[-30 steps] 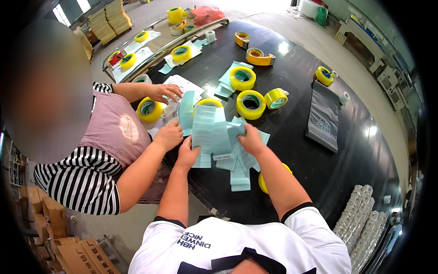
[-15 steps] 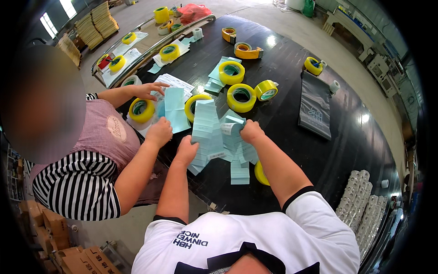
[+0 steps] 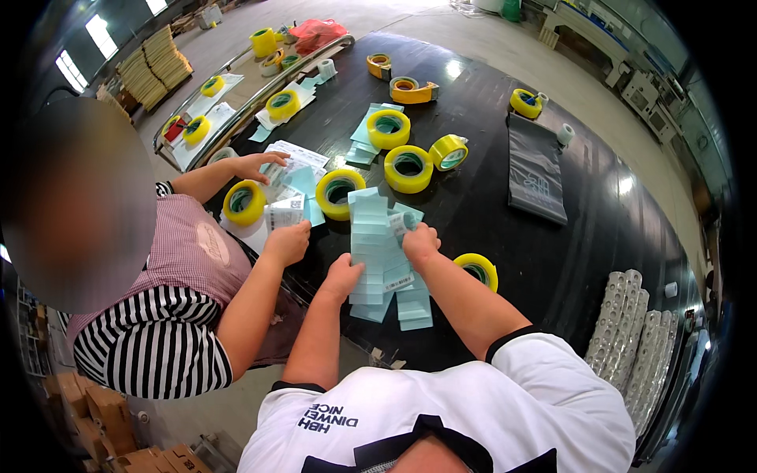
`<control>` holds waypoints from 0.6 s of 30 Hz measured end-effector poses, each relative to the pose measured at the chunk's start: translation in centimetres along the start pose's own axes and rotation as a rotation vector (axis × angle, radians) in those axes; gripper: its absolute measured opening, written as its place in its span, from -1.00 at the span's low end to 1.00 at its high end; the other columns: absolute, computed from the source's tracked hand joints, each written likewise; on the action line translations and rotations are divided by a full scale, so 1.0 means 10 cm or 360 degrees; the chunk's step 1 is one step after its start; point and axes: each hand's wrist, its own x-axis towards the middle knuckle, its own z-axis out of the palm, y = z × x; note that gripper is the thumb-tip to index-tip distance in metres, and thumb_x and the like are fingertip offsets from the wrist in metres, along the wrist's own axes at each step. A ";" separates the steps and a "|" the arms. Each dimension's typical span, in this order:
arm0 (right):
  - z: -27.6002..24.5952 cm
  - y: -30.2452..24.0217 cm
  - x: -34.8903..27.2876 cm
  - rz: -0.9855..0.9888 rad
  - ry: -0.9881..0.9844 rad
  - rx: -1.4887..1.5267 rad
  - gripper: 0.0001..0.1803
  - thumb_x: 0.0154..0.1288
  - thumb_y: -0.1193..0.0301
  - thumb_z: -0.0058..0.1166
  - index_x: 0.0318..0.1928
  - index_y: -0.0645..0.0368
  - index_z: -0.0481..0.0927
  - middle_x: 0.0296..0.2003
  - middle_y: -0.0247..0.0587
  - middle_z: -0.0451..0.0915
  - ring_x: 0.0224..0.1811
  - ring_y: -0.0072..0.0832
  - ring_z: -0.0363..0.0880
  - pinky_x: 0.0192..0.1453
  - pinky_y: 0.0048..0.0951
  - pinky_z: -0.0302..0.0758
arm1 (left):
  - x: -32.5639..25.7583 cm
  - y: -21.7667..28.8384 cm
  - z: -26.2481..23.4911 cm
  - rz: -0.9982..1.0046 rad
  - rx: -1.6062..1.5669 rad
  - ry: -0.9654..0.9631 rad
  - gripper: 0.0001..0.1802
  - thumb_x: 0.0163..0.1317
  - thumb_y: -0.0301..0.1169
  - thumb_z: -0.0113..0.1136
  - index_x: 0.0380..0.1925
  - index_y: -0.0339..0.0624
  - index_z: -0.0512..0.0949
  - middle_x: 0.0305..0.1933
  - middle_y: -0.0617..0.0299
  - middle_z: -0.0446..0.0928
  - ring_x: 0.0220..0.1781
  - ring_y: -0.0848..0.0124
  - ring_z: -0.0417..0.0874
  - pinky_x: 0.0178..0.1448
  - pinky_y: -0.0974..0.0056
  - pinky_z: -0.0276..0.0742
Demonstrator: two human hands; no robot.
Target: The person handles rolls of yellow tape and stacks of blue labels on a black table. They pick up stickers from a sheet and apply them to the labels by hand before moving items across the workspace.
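Left hand [image 3: 341,277] pressed flat on the fanned pale-blue label strips [image 3: 371,244]; right hand [image 3: 420,243] pinches one. Stack partly aligned; loose strips remain near, on the dark surface [image 3: 489,213].

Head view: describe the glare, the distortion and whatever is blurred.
Head view: bright glare patches sit on the glossy black table; fisheye bending curves its edges, and the corners go black; the co-worker's face is blurred out, while the left hand, right hand, pale blue labels and yellow tape rolls stay sharp; daylight comes from windows at upper left.
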 end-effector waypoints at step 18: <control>-0.44 0.18 -0.52 -0.0250 -0.0559 -0.0723 -0.07 0.15 0.15 0.19 0.37 0.38 0.05 0.25 0.17 0.27 0.29 0.09 0.34 0.34 -0.11 0.38 | 0.01 0.20 -0.11 0.0193 -0.0746 -0.0202 -0.64 0.19 -0.48 0.07 0.00 -0.34 0.54 0.00 0.11 0.60 -0.02 0.36 0.60 0.13 0.31 0.47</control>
